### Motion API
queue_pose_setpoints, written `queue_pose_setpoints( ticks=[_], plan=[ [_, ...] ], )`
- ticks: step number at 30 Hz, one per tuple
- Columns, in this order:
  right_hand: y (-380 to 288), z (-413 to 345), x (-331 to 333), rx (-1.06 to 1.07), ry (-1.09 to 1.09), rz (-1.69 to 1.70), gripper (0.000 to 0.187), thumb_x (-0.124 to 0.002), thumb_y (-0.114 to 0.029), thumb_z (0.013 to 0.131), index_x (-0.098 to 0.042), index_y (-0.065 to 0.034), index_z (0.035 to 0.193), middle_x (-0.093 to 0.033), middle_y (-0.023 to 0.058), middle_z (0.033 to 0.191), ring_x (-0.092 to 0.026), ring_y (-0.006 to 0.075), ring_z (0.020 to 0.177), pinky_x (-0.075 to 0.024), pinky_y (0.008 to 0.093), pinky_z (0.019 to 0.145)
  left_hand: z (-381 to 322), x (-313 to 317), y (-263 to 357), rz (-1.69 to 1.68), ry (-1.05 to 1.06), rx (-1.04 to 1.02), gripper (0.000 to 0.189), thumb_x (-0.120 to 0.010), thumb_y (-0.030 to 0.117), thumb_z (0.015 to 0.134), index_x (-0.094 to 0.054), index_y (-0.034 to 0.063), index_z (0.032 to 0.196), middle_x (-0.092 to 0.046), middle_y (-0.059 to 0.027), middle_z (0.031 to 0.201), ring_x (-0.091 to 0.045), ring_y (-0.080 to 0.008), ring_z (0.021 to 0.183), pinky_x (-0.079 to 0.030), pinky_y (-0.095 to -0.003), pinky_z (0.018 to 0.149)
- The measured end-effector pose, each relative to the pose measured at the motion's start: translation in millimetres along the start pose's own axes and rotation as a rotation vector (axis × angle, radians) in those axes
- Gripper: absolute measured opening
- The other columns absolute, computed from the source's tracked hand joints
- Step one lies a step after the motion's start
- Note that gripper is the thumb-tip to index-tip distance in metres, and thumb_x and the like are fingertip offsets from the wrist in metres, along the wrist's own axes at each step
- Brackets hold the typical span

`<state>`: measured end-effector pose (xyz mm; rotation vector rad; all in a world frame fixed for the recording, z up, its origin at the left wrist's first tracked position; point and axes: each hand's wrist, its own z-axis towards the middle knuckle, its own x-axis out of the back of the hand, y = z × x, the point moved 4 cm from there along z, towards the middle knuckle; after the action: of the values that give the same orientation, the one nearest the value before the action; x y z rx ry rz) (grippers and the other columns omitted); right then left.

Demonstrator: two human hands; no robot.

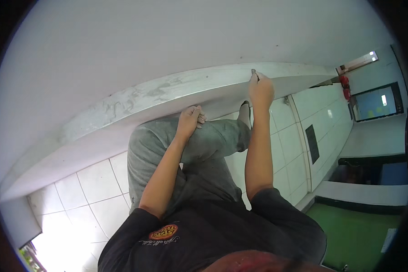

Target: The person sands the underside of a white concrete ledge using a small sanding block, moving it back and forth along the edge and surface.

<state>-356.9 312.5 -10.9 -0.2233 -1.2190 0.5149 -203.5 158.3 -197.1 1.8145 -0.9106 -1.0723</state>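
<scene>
Raised over the whitish wall ledge [221, 75], my right hand [262, 89] is closed around a small dark grey object [253, 71]. The object's tip lies over the ledge; its kind is too small to tell. My left hand [191, 119] is loosely curled above my grey trouser leg [204, 139], just below the ledge. No object shows in it, though the palm is hidden. Grey smears and rough patches mark the left part of the ledge.
A pale wall [190, 34] rises beyond the ledge. White floor tiles [98, 183] lie on both sides of my legs, with a dark floor grate [312, 144] at right. A green panel [353, 231], a dark-framed window [377, 102] and red items [344, 87] are farther right.
</scene>
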Motion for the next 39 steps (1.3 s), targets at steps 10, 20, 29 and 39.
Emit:
queue_pose_setpoints(
  ticks=[10,20,29,39],
  plan=[
    [-170.5,-110.0,-56.0,0.564,-0.335,0.364,0.023,-0.057,-0.022,0.091,-0.072,-0.0084,0.101,-0.067,0.0221,0.080,-0.065,0.0380,0.072,-0.0495,0.0458,0.066,12.3,20.3,-8.7,0.536,0.354,-0.993,0.031,-0.057,0.028,0.095,-0.065,-0.0017,0.095,-0.069,-0.0107,0.084,-0.065,-0.0141,0.071,-0.053,-0.0285,0.060],
    [37.1,50.4,-14.7,0.044,0.033,-0.184,0.036,-0.055,-0.035,0.092,-0.073,-0.0046,0.094,-0.070,0.0210,0.088,-0.066,0.0421,0.083,-0.0510,0.0492,0.076,5.9,-3.7,-4.7,-0.016,-0.024,-0.052,0.038,-0.050,0.036,0.101,-0.063,0.0021,0.089,-0.064,-0.0046,0.076,-0.060,-0.0107,0.066,-0.051,-0.0251,0.056],
    [-129.3,-87.8,-43.3,0.485,-0.241,0.016,0.025,-0.059,-0.025,0.089,-0.073,-0.0094,0.103,-0.069,0.0193,0.084,-0.067,0.0375,0.075,-0.0511,0.0448,0.068,1.3,3.7,-2.0,0.024,0.040,-0.049,0.038,-0.050,0.034,0.101,-0.063,0.0012,0.087,-0.063,-0.0048,0.073,-0.061,-0.0106,0.065,-0.050,-0.0256,0.054],
    [31.6,40.3,-2.1,-0.053,0.018,-0.079,0.034,-0.055,-0.032,0.092,-0.073,-0.0056,0.104,-0.070,0.0214,0.099,-0.066,0.0388,0.096,-0.0505,0.0459,0.083,6.5,2.2,-7.9,0.002,0.013,-0.039,0.037,-0.053,0.034,0.100,-0.063,0.0010,0.087,-0.063,-0.0050,0.075,-0.061,-0.0103,0.066,-0.050,-0.0251,0.053]
  ],
)
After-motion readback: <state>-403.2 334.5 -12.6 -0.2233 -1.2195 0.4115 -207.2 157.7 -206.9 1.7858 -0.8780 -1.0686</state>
